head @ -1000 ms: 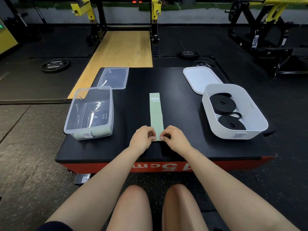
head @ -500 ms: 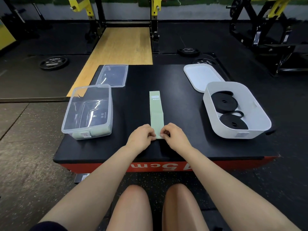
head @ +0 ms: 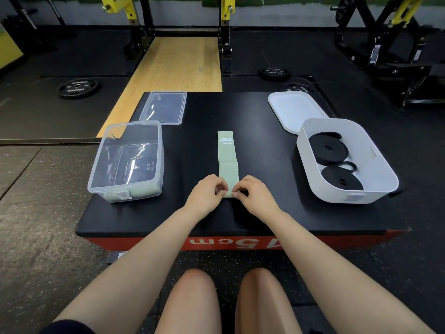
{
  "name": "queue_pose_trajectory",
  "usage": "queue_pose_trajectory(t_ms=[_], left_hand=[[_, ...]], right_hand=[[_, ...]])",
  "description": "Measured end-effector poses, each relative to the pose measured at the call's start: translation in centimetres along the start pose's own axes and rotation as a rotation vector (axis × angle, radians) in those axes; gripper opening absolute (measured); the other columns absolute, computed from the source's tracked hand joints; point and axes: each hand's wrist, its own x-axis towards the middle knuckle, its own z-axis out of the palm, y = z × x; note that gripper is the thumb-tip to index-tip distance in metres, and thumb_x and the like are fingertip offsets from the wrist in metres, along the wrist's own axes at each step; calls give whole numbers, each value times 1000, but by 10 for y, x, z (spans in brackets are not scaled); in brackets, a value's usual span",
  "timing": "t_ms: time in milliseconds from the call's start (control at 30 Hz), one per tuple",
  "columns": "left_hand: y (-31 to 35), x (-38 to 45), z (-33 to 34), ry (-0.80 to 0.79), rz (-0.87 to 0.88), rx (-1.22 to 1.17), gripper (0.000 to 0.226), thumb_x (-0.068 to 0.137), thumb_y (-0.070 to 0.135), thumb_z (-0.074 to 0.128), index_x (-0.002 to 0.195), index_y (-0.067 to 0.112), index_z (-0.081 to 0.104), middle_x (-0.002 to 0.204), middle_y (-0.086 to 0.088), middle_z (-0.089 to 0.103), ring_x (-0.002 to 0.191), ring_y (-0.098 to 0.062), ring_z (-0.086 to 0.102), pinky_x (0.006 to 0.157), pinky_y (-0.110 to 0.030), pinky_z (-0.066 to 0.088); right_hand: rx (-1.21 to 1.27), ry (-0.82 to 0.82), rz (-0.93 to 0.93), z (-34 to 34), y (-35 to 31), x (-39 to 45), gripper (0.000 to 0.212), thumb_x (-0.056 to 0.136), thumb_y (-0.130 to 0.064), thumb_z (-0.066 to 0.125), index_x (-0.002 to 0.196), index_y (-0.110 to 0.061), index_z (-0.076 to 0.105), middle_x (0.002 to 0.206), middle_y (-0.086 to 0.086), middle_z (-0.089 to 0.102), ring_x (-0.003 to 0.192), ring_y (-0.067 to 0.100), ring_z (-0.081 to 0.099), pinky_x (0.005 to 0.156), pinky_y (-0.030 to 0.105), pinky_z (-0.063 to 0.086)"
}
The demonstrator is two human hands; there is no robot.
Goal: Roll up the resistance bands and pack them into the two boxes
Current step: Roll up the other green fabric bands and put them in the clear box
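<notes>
Bare knees (head: 212, 302) at the bottom edge, both forearms reaching forward over a red-sided platform (head: 265, 220) with a black top.

Left hand (head: 204, 194) and right hand (head: 255, 195) meet at the near end of a pale green band (head: 227, 162). Fingers of both hands are curled in and pinch that near end, where the fabric is turned up into a small fold or roll; how many turns it has cannot be told. The rest of the band lies flat on the black top, running straight away from the person, a small label at its far end.

Left of the band, well apart: clear box (head: 127, 162), open, with something pale green low against its near wall. Just behind it lies a clear lid (head: 165, 107), flat.

Right of the band, well apart: white box (head: 346, 191), open, holding 2 coiled black bands (head: 328, 148), 1 nearer, 1 farther. White lid (head: 296, 109) lies flat behind it, touching or tucked under its far rim.

Beyond: wooden lifting strip (head: 178, 66), weight plate (head: 77, 87) on the dark floor at left, yellow and black rack uprights (head: 225, 10).
</notes>
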Motion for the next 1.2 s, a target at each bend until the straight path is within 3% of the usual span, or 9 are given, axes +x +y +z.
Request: queue_pose_trajectory(t_ms=[167,300,533,700,833,1067,1200], left_hand=[[-7,-5,6,48,76,0,12,85,16,67,96,17,63,96,10,52,88,-8,53,84,-30,48],[-6,0,5,54,55,22,6,85,17,66,91,14,65,91,8,53,86,-12,56,82,-32,49],[-5,11,0,0,13,65,7,87,21,64,89,15,67,91,5,54,90,-16,57,83,-35,48],[-2,11,2,-6,-52,21,7,89,20,61,88,16,66,91,5,52,91,-19,57,86,-36,47],[0,14,2,-11,-78,13,9,90,20,58,83,19,62,91,4,53,92,-19,56,85,-34,46],[1,13,0,101,64,13,10,89,17,60,97,13,65,102,3,55,87,-11,56,83,-29,47],[0,13,0,36,127,136,22,87,21,64,108,17,63,107,5,58,102,-13,51,86,-24,41]], right_hand=[[46,-41,79,-2,0,9,10,90,-19,63,92,-14,71,91,-5,54,87,12,52,77,21,39],[17,-31,98,-1,-1,12,11,91,-20,60,94,-15,70,91,-5,53,86,13,52,76,25,41],[-86,88,-62,5,4,3,15,94,-22,55,100,-16,67,101,-6,59,92,11,54,75,27,47],[-109,42,-121,4,10,3,21,89,-28,63,105,-16,64,103,-6,58,96,11,52,78,28,47],[-97,43,-83,5,11,8,19,90,-21,62,108,-14,66,106,-4,60,101,14,53,84,29,47],[-34,13,-28,1,7,17,18,91,-20,61,104,-11,70,95,-6,53,96,13,50,82,24,40],[42,-22,58,-2,5,25,17,91,-19,61,101,-12,71,96,-3,54,90,12,50,78,23,38]])
